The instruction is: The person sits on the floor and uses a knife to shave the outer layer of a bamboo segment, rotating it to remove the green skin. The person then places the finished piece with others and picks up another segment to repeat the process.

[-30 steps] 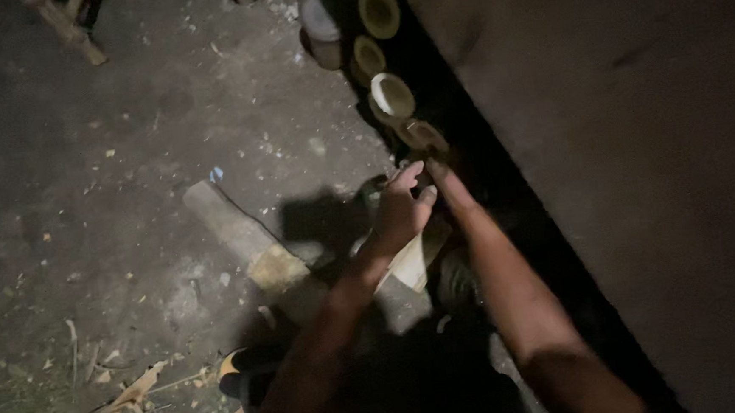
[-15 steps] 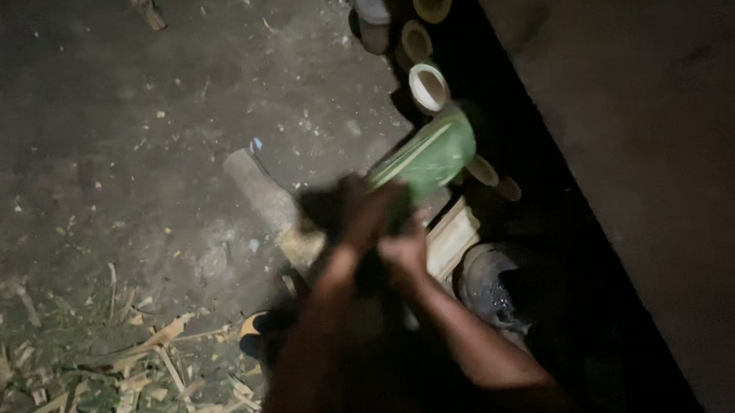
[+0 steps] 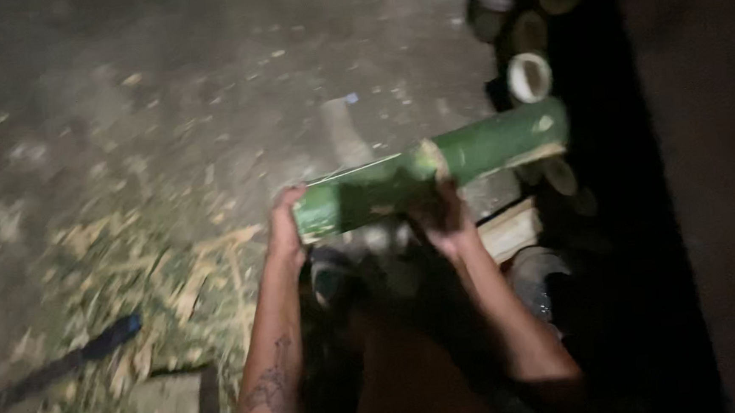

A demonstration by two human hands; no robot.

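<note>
Between your two hands, raised above the dirt floor [image 3: 166, 117], lies a green bamboo section [image 3: 429, 170], nearly level with its far end tilted up toward 2 o'clock. Your left hand [image 3: 285, 228] cups the cut near end, its grip wrapped around the rim at about 9 o'clock of the piece. Your right hand [image 3: 447, 223] supports the piece from below near its pale node ring, its grip pressed up against the underside; the fingers themselves are in shadow, so you cannot tell how far they curl around. A pale split strip shows along the far end's lower edge.

Just beyond the far end, at 1 o'clock, a row of cut bamboo pieces [image 3: 530, 77] stands on end, their pale hollow ends facing up, running away toward 12 o'clock beside a dark wall [image 3: 705, 169]. Below your right hand, at 4 o'clock, sits a pale wooden block [image 3: 512, 230]. At 8 o'clock, well apart from your hands, bamboo shavings [image 3: 168, 278] are scattered over the ground, and a dark blade with a blue handle [image 3: 71, 361] lies among them
</note>
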